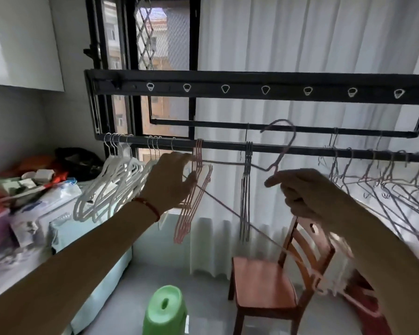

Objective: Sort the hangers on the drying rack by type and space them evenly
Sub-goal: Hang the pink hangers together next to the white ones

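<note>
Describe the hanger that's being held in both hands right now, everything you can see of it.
The held hanger is a thin wire type, pale pink or lilac by its look. It is off the rail and tilted: its hook rises above and in front of the rail, while its shoulders run out to both sides. The right hand pinches the neck just under the hook. The left hand has its grip on the left shoulder end, beside the pink hangers on the rail. One long side slants down toward the chair.

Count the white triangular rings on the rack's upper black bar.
7, in one row along the upper bar. More may lie past the right edge.
</note>
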